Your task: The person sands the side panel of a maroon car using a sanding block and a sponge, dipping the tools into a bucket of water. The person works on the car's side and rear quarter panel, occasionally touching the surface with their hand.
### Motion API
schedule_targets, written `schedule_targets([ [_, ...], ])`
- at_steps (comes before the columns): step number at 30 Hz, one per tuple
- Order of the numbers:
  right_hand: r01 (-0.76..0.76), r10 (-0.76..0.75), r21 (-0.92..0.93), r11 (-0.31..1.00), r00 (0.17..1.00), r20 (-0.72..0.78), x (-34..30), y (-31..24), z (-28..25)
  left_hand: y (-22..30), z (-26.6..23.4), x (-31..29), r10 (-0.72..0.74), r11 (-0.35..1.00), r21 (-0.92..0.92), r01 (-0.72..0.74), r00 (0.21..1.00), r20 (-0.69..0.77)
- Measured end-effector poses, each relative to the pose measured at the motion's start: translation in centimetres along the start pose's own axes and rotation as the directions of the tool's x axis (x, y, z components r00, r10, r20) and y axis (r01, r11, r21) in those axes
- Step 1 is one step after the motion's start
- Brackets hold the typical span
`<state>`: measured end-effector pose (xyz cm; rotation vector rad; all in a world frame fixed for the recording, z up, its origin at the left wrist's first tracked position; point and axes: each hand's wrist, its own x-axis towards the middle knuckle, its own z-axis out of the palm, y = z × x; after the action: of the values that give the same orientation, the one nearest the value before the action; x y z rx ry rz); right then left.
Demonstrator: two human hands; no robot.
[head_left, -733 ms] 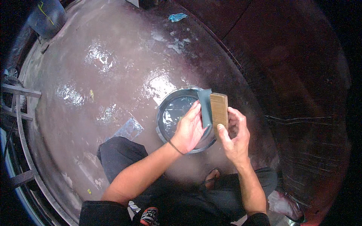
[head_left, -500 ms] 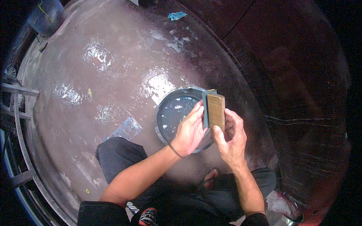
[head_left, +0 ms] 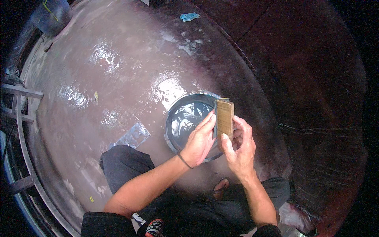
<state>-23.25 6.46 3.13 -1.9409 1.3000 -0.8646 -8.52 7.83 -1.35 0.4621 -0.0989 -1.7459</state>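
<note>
My right hand [head_left: 241, 146] grips a brown wooden block [head_left: 225, 116] upright, thumb on its near face and fingers round its right side. Against the block's left face my left hand [head_left: 200, 140] holds a thin grey sheet [head_left: 215, 118] that looks like sandpaper, its fingers straight and pressed together along it. Only the sheet's edge shows, with a yellowish strip at the top. Both hands are over the right part of a round dark basin [head_left: 170, 139] of water, which stands on the wet floor.
A clear plastic sheet [head_left: 132, 135] lies left of the basin. Farther off are a crumpled blue cloth-like piece [head_left: 189, 17] and a dark bucket [head_left: 53, 17]. Metal bars [head_left: 24, 136] run along the left. A large dark red, shiny surface [head_left: 316, 87] fills the right side.
The gap between the grey sheet and the wooden block has closed; the sheet now lies against the block. My right hand has shifted slightly left.
</note>
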Motion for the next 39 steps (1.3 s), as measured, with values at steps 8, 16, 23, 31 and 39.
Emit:
schedule_targets([
  [8,-0.010,0.009,0.025,1.000,1.000,0.026,0.3,1.1,-0.6,0.6,-1.3,1.0,-0.067,0.998,0.008,0.067,0.994,0.091],
  [16,0.047,-0.045,-0.039,0.998,0.997,0.069,-0.1,2.1,-2.0,0.6,-0.6,0.7,-0.099,0.984,0.152,0.090,0.994,0.047],
  [23,-0.398,0.387,0.490,0.776,0.913,0.128,-2.7,2.7,-1.1,-2.0,1.1,0.8,0.020,0.933,0.357,0.038,0.987,-0.157],
  [31,-0.452,0.391,0.877,0.162,0.846,0.363,-2.8,-1.8,-2.0,-0.5,1.3,0.4,-0.077,0.955,0.291,0.052,0.994,0.075],
  [39,-0.364,0.047,0.745,-0.559,0.883,0.467,-3.4,-4.9,4.0,5.0,1.6,0.0,-0.174,0.984,0.117,0.131,0.819,0.546],
])
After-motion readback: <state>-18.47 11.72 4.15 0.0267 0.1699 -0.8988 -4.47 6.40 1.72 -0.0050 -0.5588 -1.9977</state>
